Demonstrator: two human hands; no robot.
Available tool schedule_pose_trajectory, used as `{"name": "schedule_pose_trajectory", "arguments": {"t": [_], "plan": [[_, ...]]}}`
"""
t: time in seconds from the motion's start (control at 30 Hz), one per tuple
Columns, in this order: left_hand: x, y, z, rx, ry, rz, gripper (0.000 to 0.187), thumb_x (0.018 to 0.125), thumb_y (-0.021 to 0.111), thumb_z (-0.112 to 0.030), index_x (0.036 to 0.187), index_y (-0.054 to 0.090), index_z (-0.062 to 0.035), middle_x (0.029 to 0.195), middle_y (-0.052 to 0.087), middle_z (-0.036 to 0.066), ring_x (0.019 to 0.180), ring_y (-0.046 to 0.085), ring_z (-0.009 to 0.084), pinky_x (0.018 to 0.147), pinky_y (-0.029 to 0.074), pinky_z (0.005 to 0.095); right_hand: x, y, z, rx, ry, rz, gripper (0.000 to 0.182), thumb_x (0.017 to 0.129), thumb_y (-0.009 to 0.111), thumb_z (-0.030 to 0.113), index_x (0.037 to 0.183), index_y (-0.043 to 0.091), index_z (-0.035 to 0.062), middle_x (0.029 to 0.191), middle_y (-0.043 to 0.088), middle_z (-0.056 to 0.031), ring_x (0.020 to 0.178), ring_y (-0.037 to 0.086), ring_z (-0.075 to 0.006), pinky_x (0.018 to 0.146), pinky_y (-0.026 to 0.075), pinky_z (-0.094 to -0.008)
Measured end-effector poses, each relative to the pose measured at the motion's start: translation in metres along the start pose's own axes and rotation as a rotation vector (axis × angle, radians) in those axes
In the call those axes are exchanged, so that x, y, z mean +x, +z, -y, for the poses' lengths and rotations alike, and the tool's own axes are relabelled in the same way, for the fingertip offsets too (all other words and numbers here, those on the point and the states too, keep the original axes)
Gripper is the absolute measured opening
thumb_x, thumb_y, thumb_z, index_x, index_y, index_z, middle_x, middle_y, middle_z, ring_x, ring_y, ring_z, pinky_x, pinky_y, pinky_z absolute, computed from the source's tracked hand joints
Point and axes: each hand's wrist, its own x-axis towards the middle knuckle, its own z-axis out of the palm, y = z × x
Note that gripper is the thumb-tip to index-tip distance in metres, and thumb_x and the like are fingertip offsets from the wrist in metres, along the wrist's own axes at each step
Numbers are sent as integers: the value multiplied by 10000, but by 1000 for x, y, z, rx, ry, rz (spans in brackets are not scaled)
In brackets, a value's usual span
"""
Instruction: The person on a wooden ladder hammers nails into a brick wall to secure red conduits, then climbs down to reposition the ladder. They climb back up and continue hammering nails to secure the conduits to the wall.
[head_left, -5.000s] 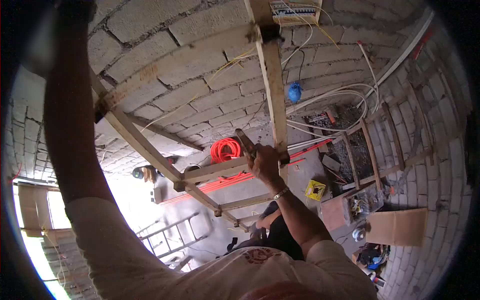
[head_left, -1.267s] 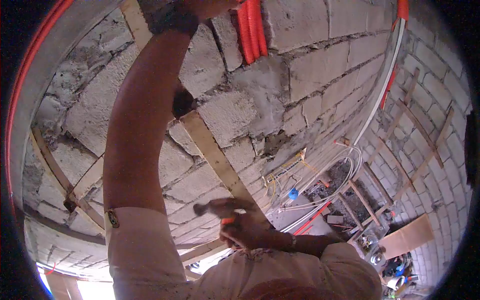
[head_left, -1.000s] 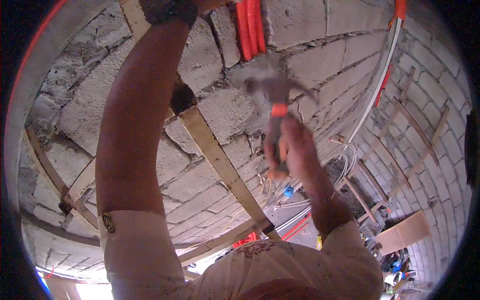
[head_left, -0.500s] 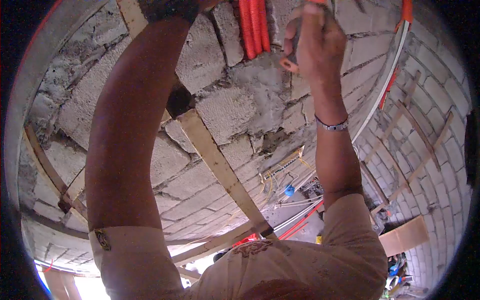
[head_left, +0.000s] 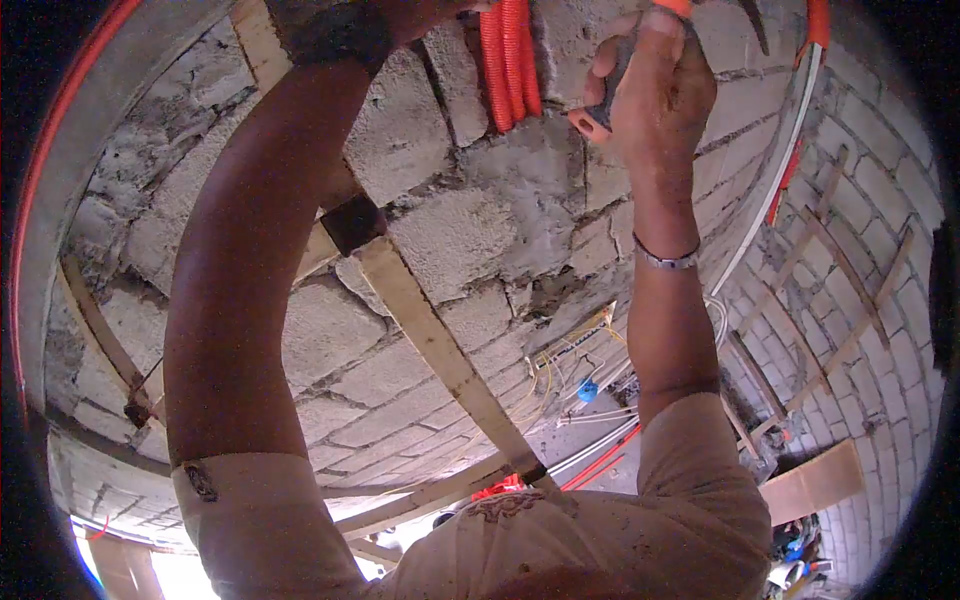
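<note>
My right hand (head_left: pixel 665 95) is closed around the black and orange handle of a hammer (head_left: pixel 592 126). The handle's orange end, with a hole in it, sticks out below my fingers. A dark, tapered claw shows above and to the right, while the rest of the head is cut off by the top edge. My left hand (head_left: pixel 430 15) is at the top edge beside several orange corrugated conduits (head_left: pixel 512 70). Its fingers are mostly out of view, so whether it grips anything cannot be seen. A dark band covers that wrist.
Rough block wall (head_left: pixel 450 230) fills the background. A pale wooden batten (head_left: pixel 440 345) crosses diagonally below my left forearm. White and orange conduit (head_left: pixel 790 150) runs down on the right. A wooden board (head_left: pixel 815 482) and mixed items lie lower right. A blue object (head_left: pixel 587 390) sits among cables.
My right hand and the hammer have shifted slightly right and down in view, showing more of the claw. The left hand and the conduits also appear a little lower.
</note>
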Motion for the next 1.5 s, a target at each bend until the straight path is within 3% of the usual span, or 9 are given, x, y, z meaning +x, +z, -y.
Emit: {"name": "schedule_pose_trajectory", "arguments": {"t": [0.17, 0.3, 0.63, 0.7, 0.9, 1.07, 1.23, 1.33, 1.5], "plan": [[-6, -11, -14, 24, -30, -31, 554, 862, 567, -411, 1255, 490, -27, 1216, 547, 174, 1087, 548, 311, 927, 443, 407, 31, 12, -81, -268, -378, 128, 363, 922, 420, 358, 835, 572, 40, 794, 624, -169, 717, 585, -418, 713, 493, -460], [-4, -14, -15, -97, -13, 58, 557, 856, 585, -407, 1261, 489, -38, 1225, 544, 164, 1097, 546, 304, 931, 441, 410, 35, -10, -59, -342, -297, 148, 324, 920, 443, 356, 873, 550, 53, 609, 549, -37, 478, 529, -130, 460, 476, -306], [-1, -1, 15, -351, 43, 130, 560, 863, 595, -371, 1311, 440, -73, 1196, 565, 151, 1082, 557, 295, 901, 461, 421, 45, 0, -89, -536, -676, 142, 448, 914, 404, 481, 940, 582, 71, 745, 595, -147, 580, 613, -216, 508, 515, -353], [-4, 6, 16, -287, 48, 29, 558, 856, 603, -372, 1302, 449, -74, 1186, 571, 151, 1065, 567, 294, 889, 467, 421, 27, -15, -34, -259, 174, 242, 441, 930, 384, 463, 905, 567, 63, 779, 587, -117, 669, 618, -219, 523, 517, -347], [-3, -6, -4, -27, 94, -33, 513, 833, 627, -360, 1233, 505, -63, 1140, 593, 153, 1001, 598, 284, 852, 484, 402, 25, -31, -49, 624, 10, 487, 263, 848, 537, 377, 867, 563, 116, 656, 543, 2, 634, 559, -183, 576, 480, -441], [-1, -8, 1, -2, 163, -128, 478, 837, 620, -358, 1187, 530, -46, 1101, 608, 151, 976, 608, 270, 831, 493, 377, 13, 18, -62, -584, -372, 473, 216, 867, 532, 338, 904, 620, 144, 713, 605, -43, 683, 606, -211, 658, 489, -421], [-7, -11, -15, -423, -14, 32, 493, 852, 607, -365, 1222, 516, -52, 1131, 601, 129, 988, 600, 240, 843, 484, 356, 16, -15, -59, 610, 306, 157, 439, 958, 371, 457, 837, 481, 50, 569, 442, -19, 491, 494, -136, 450, 402, -265], [-5, -14, -18, -254, -47, 32, 473, 867, 597, -331, 1237, 507, -51, 1165, 584, 125, 1013, 588, 235, 872, 475, 366, 26, 3, -72, -443, -535, -211, 362, 897, 477, 399, 902, 587, 54, 677, 594, -99, 579, 602, -184, 497, 501, -368], [-6, -1, -3, -694, 14, 2, 463, 873, 588, -313, 1244, 499, -52, 1162, 585, 133, 1016, 590, 246, 891, 467, 379, 25, 3, -42, -441, -292, 36, 384, 900, 443, 395, 805, 536, 35, 714, 578, -118, 658, 614, -252, 549, 520, -419]]}}
